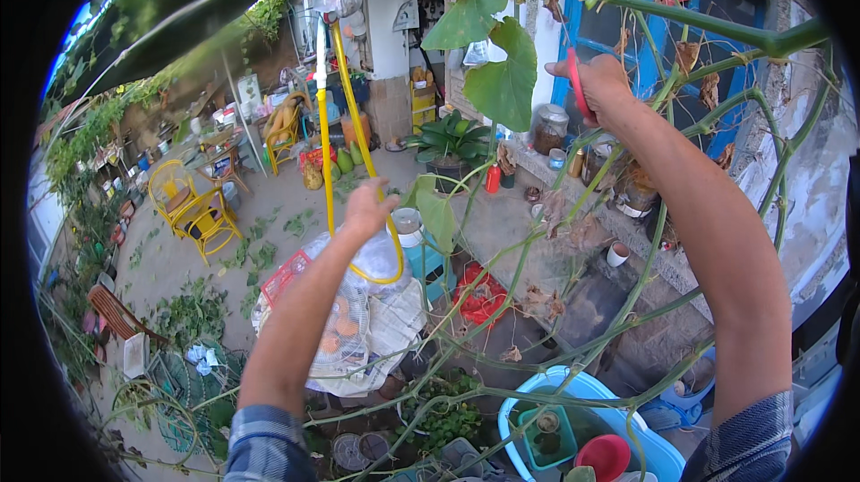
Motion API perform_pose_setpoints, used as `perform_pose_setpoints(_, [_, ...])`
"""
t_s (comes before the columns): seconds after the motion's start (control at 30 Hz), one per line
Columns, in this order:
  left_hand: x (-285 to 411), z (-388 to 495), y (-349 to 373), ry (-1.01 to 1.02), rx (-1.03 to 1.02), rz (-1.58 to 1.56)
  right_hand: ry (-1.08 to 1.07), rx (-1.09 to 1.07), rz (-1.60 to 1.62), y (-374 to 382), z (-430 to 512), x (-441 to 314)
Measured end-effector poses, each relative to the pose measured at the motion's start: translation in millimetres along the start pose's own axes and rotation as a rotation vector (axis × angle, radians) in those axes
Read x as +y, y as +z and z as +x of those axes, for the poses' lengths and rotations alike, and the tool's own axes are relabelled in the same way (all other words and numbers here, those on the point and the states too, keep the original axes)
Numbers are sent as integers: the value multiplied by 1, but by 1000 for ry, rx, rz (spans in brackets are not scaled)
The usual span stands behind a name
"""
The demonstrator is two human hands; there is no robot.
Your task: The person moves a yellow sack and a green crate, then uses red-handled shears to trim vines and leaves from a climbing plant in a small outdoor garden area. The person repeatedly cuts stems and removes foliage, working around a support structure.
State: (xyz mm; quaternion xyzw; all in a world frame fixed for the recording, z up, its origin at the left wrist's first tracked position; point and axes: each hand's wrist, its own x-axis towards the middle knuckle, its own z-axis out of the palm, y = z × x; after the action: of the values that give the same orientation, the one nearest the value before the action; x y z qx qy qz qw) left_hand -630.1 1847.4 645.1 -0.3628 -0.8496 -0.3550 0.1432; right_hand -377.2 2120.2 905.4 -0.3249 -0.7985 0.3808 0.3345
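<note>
My right hand (594,89) is raised at the upper right, closed around the red handle (576,82) of what look like scissors; the blades cannot be made out. Around it hang green vine stems (665,8) and dry brown leaves (686,57). To its left are large green vine leaves (504,72). My left hand (366,210) is stretched out near the centre with fingers apart, holding nothing visible. It appears beside a looped yellow hose (325,159), though whether they touch cannot be told. A smaller leaf (437,216) is to its right.
Bare vine stems cross the foreground. Below stand a light-blue tub (514,408) with basins, a table with a fan guard (346,327), and a red plastic bag (480,294). Jars (551,129) line the ledge by the blue door. Yellow chairs (191,213) and cut leaves (195,314) lie left.
</note>
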Motion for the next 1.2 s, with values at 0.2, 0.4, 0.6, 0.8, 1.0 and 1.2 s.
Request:
perform_pose_setpoints(0.2, [55, 12, 121, 26, 134, 144, -63, 30, 14, 3, -3, 10])
perform_pose_setpoints(0.4, [85, 10, 163, -125, -199, -43, -209, -45, -54, -1, 1, 30])
perform_pose_setpoints(0.6, [74, -29, 121, -22, 1, -100, -563, -53, -588, 17, -53, -21])
perform_pose_setpoints(0.8, [55, -60, 94, -63, -33, -66, -1108, -197, -1048, 37, -143, -60])
perform_pose_setpoints(1.0, [56, -72, 86, -44, 30, -120, -1309, -94, -1025, -16, -216, -79])
perform_pose_setpoints(1.2, [40, -75, 61, -37, 62, -25, -1105, 262, -749, -98, -242, -68])
